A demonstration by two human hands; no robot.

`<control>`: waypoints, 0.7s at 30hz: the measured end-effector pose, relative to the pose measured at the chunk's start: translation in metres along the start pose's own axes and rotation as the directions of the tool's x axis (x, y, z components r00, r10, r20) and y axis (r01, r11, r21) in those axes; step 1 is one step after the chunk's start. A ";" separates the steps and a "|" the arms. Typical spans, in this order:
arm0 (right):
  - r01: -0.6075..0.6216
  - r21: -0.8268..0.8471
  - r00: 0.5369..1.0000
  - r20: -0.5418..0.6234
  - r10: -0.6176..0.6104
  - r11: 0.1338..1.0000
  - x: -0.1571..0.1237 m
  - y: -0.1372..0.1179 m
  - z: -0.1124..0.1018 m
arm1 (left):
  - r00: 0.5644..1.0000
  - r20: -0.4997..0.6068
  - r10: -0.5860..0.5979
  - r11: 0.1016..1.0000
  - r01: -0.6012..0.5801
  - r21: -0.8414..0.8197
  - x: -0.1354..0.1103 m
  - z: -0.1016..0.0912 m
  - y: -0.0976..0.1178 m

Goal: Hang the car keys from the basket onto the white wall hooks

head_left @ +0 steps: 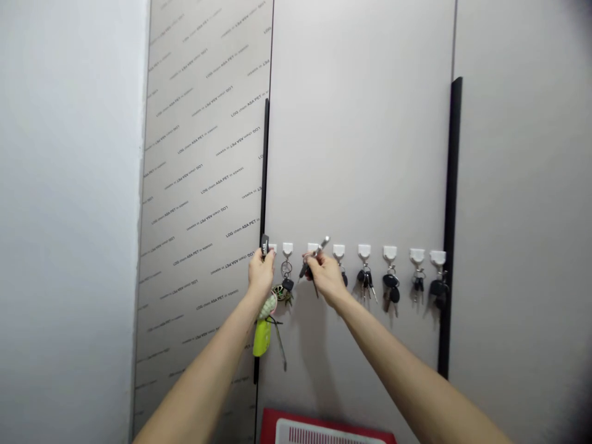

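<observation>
My left hand [262, 271] is closed in a pinch on a black tag [265, 244] with pale lettering, close to the leftmost hook. Below that hand hang a pale knitted-looking charm [268, 305] and a bright yellow-green holder [262, 338]; my wrist hides how they are attached. Between the fingers of my right hand [327, 277] is a bunch of keys [305, 269] with a silver metal piece pointing up, just in front of a white hook [313, 248]. Fingers cover part of the bunch. Between my hands, another key bunch [287, 285] hangs from its own hook [287, 248].
Several white hooks run in a row across the pale cabinet door [361, 154], with black-headed keys [366, 279] on those to the right. Black handle strips [453, 185] edge the door. A red box with a white slotted panel [324, 435] stands below.
</observation>
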State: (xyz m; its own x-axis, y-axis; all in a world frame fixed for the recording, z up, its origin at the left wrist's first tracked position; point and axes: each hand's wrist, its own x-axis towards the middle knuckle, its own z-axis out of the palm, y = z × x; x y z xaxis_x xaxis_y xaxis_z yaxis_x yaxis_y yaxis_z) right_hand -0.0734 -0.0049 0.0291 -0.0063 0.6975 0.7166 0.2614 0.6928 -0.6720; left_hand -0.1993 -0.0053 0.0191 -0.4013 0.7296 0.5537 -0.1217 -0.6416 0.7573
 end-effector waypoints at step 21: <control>0.096 -0.399 0.945 0.324 0.042 0.912 0.000 -0.015 0.024 | 0.988 0.124 -0.091 0.971 0.116 -0.210 -0.056 -0.008 0.023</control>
State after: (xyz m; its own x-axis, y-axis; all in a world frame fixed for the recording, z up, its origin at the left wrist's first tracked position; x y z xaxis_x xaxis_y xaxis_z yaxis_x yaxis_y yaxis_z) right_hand -0.1007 -0.0109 0.0344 -0.3075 0.7474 0.5890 0.6229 0.6260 -0.4692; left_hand -0.1872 -0.0624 0.0025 -0.2733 0.8086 0.5210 -0.3548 -0.5882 0.7267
